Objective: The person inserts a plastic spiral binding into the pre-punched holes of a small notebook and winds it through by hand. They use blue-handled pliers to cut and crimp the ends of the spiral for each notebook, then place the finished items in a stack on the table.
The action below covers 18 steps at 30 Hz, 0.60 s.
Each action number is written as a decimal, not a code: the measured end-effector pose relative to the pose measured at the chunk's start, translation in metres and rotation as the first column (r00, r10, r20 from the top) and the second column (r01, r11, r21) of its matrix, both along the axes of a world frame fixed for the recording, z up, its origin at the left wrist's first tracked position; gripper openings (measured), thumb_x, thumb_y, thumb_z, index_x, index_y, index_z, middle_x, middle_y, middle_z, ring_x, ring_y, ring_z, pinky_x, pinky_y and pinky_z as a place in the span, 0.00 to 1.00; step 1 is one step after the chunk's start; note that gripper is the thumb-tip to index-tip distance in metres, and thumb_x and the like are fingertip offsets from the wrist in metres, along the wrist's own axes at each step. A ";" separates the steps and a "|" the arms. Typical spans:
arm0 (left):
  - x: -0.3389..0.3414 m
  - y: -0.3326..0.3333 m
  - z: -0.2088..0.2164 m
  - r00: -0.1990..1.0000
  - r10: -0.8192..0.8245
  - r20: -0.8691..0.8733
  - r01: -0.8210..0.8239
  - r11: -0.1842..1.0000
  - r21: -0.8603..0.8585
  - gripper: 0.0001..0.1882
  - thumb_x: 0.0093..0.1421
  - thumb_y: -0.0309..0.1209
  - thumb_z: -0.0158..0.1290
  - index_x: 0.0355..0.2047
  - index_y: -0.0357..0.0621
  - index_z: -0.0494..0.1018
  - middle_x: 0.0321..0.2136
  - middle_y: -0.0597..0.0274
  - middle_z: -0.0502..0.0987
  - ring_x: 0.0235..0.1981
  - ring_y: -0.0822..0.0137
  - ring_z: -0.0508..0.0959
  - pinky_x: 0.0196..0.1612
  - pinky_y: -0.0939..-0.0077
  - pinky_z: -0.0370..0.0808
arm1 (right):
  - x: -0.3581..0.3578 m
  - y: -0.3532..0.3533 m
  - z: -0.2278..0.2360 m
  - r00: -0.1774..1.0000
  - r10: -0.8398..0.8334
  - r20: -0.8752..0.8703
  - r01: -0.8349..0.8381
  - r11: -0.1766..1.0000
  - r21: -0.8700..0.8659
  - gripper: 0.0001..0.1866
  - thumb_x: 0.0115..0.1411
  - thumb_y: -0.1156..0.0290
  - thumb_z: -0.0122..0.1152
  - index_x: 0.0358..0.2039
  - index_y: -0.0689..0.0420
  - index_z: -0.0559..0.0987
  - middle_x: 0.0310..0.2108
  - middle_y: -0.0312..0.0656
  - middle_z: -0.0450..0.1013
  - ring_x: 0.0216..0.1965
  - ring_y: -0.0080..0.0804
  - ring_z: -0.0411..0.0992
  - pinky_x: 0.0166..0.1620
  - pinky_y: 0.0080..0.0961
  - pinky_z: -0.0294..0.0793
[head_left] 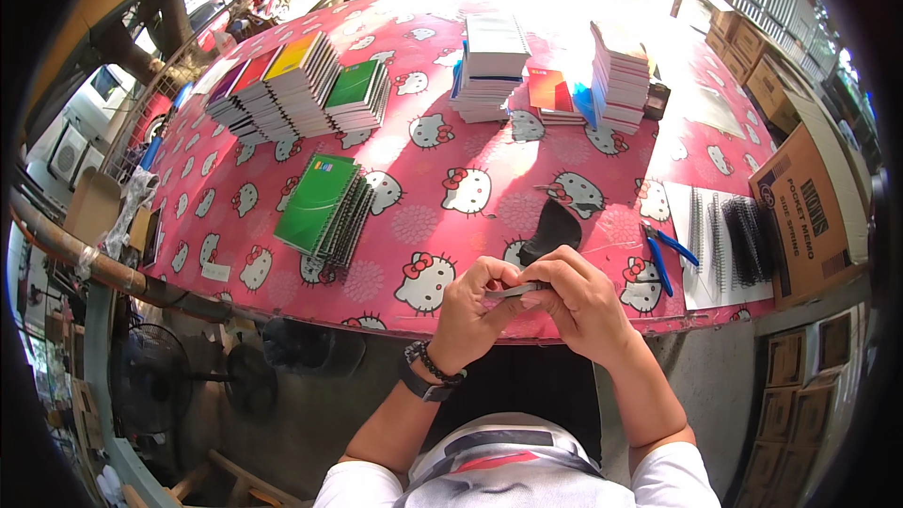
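Note:
Above the table's front edge, my left hand (pixel 470 309) and my right hand (pixel 581 303) meet with bent fingers. Between them they pinch a thin, flat grey piece (pixel 515 291); its kind is partly hidden by the fingers. Just beyond the fingertips lies a black cloth-like piece (pixel 553 230). Blue-handled pliers (pixel 661 259) rest to the right of my right hand, with their handles spread. A stack of green spiral notebooks (pixel 322 202) stands on the table to the left of my left hand.
The pink cartoon-print tablecloth (pixel 414 226) covers the table. Farther back are notebook stacks (pixel 296 85), a tall white stack (pixel 496 52) and another (pixel 619 80). Black spiral coils (pixel 748 240) lie on white paper (pixel 701 293) beside a cardboard box (pixel 814 212). A fan (pixel 158 378) stands below left.

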<state>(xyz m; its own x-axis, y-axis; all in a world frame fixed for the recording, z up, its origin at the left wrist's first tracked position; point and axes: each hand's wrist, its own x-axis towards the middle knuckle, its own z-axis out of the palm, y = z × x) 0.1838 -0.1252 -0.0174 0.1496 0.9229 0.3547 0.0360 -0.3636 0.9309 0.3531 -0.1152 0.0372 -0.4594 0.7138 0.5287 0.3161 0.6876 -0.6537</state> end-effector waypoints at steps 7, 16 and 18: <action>-0.013 -0.002 0.000 1.000 0.023 0.016 -0.023 1.000 0.006 0.12 0.49 0.24 0.63 0.32 0.40 0.70 0.30 0.65 0.76 0.32 0.75 0.74 0.36 0.80 0.71 | -0.007 0.000 0.004 0.994 0.062 0.091 -0.061 0.998 -0.004 0.13 0.50 0.79 0.60 0.38 0.60 0.73 0.33 0.45 0.68 0.36 0.44 0.69 0.36 0.35 0.70; -0.029 -0.008 0.023 0.975 0.108 -0.195 -0.061 0.970 0.235 0.14 0.46 0.21 0.64 0.29 0.41 0.70 0.27 0.62 0.75 0.28 0.71 0.75 0.31 0.79 0.70 | -0.013 0.004 0.006 0.990 0.118 0.082 -0.116 0.993 -0.026 0.13 0.49 0.78 0.62 0.36 0.60 0.72 0.32 0.44 0.67 0.34 0.44 0.68 0.37 0.35 0.69; -0.032 -0.009 0.019 0.983 0.103 -0.155 -0.063 0.968 0.244 0.13 0.45 0.21 0.64 0.28 0.40 0.70 0.27 0.62 0.75 0.28 0.71 0.74 0.30 0.80 0.70 | -0.016 0.002 0.007 0.989 0.126 0.076 -0.123 0.992 -0.037 0.13 0.49 0.78 0.62 0.36 0.60 0.72 0.32 0.43 0.67 0.35 0.44 0.67 0.37 0.35 0.69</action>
<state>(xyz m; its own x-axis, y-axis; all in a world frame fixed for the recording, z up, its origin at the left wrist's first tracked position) 0.1519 -0.1343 0.0019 0.1511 0.8268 0.5418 0.2213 -0.5625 0.7967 0.3373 -0.1129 0.0445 -0.5850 0.6645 0.4651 0.2804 0.7037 -0.6528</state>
